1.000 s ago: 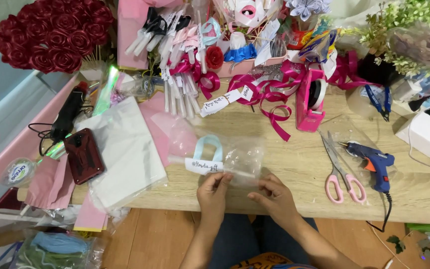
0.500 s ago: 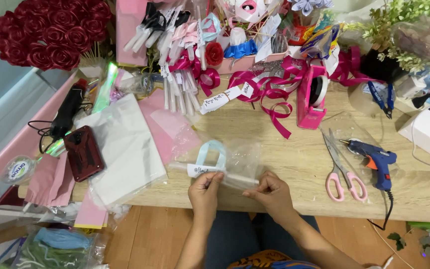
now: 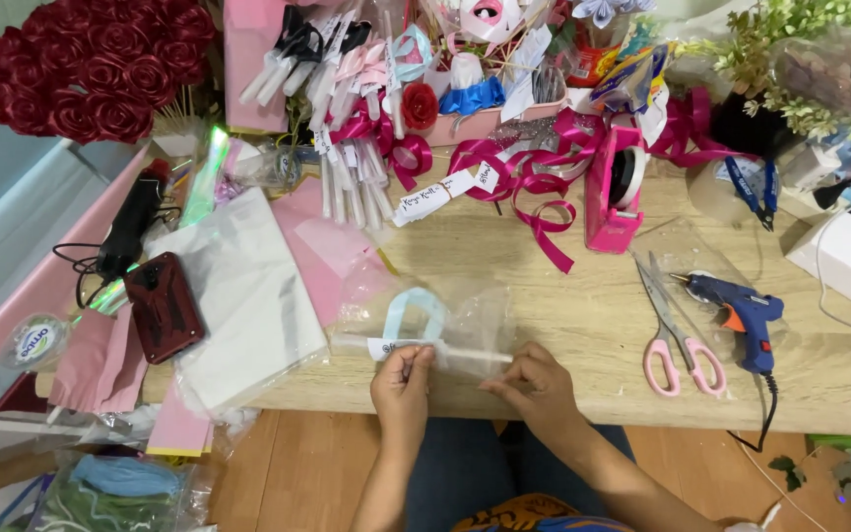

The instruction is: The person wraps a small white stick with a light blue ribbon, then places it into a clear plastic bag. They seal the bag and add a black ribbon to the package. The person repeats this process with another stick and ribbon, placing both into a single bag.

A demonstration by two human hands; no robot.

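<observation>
At the desk's [image 3: 583,335] near edge, the left hand [image 3: 401,379] pinches the labelled end of a clear plastic sleeve [image 3: 425,330] while the right hand [image 3: 534,379] pinches its other end, stretching it flat so the pale blue bow inside stays put.

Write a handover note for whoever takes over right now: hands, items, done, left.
Left hand: pinching the white stick with its small paper tag at the table's front edge.
Right hand: fingertips on the stick's other end.
Clear plastic bag lies under and around the stick, pale blue ribbon loop inside.
Pink-handled scissors and blue glue gun lie to the right, untouched.
Done: loop is in the bag.
Left: cannot tell whether the bag is sealed.
</observation>
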